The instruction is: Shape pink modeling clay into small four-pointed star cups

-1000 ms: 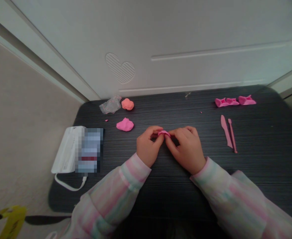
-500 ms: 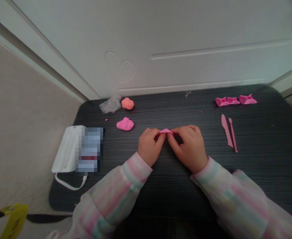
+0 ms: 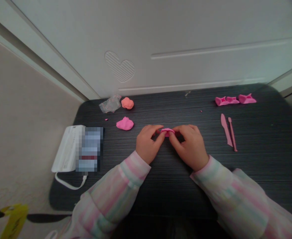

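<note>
A small piece of pink modelling clay [image 3: 168,132] is pinched between my two hands over the middle of the dark table. My left hand [image 3: 148,142] grips its left side with thumb and forefinger, and my right hand [image 3: 191,144] pinches the right side the same way. Fingers cover much of the piece. To the left lies a flattened lump of pink clay [image 3: 125,123], with an orange clay lump [image 3: 127,103] behind it. Several folded pink clay shapes [image 3: 235,99] sit in a row at the back right.
A pink plastic knife [image 3: 226,130] and a thin pink modelling stick [image 3: 232,134] lie on the right. Crumpled clear plastic [image 3: 110,104] rests at the back left. A white device [image 3: 67,149] with a cable and a phone [image 3: 90,149] occupy the left edge. A white panel [image 3: 185,43] rises behind the table [image 3: 265,159].
The pink piece has tilted and shows more of its near side below the thumbs. My left hand has shifted slightly left, its forefinger lifted and straighter. My right hand stays almost in place.
</note>
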{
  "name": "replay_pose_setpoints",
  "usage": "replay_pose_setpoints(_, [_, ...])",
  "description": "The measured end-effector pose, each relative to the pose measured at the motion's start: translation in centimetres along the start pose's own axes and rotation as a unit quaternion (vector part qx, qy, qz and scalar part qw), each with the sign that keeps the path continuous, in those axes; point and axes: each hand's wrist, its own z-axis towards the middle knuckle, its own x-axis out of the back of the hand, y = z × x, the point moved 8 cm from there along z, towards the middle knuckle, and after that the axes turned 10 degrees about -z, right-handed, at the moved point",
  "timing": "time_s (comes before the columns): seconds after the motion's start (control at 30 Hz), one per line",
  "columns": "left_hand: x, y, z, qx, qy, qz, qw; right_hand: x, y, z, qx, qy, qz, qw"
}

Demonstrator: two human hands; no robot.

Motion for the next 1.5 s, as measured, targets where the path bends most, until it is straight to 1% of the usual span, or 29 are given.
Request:
replay_pose_setpoints(0.2, [0.4,0.4,0.1,-0.025,0.017,0.007,1.000,-0.1,-0.2,-0.1,0.002,-0.009,-0.005,1.000])
replay_pose_setpoints(0.33, [0.5,0.0,0.0,0.000,0.026,0.023,0.999,-0.3,0.0,0.0,-0.007,-0.019,-0.004,1.000])
replay_pose_setpoints(0.47, [0.6,-0.4,0.0,0.018,0.039,0.012,0.999,-0.5,0.2,0.1,-0.019,-0.025,0.001,1.000])
replay_pose_setpoints(0.67, [0.6,0.2,0.1,-0.034,0.038,-0.002,0.999,-0.7,0.3,0.1,-0.026,-0.039,0.013,0.999])
replay_pose_setpoints(0.77, [0.7,0.4,0.1,-0.046,0.042,0.001,0.998,-0.7,0.2,0.1,-0.025,-0.045,0.016,0.999])
replay_pose_setpoints(0.87, [0.8,0.3,0.1,-0.036,0.047,-0.005,0.998,-0.8,0.3,0.0,-0.025,-0.048,0.021,0.998])
replay_pose_setpoints(0.97, [0.7,0.1,0.2,-0.017,0.045,-0.013,0.999,-0.8,0.5,0.1,-0.030,-0.029,0.052,0.998])
replay_pose_setpoints(1.03, [0.5,0.1,0.2,-0.013,0.038,-0.009,0.999,-0.8,0.5,0.1,-0.016,-0.023,0.086,0.996])
replay_pose_setpoints(1.1, [0.5,0.3,0.2,-0.022,0.033,-0.001,0.999,-0.9,0.1,0.1,0.014,-0.030,0.102,0.994])
replay_pose_setpoints(1.2, [0.4,0.6,0.1,-0.047,0.035,0.010,0.998,-0.8,-0.2,0.2,0.040,-0.029,0.082,0.995])
replay_pose_setpoints(1.33, [0.5,1.0,-0.1,-0.078,0.040,0.005,0.996,-0.5,-0.3,0.1,0.041,-0.016,0.062,0.997])
replay_pose_setpoints(1.5, [0.5,1.4,-0.2,-0.092,0.032,-0.020,0.995,-0.3,-0.5,0.0,0.037,-0.015,0.067,0.997])
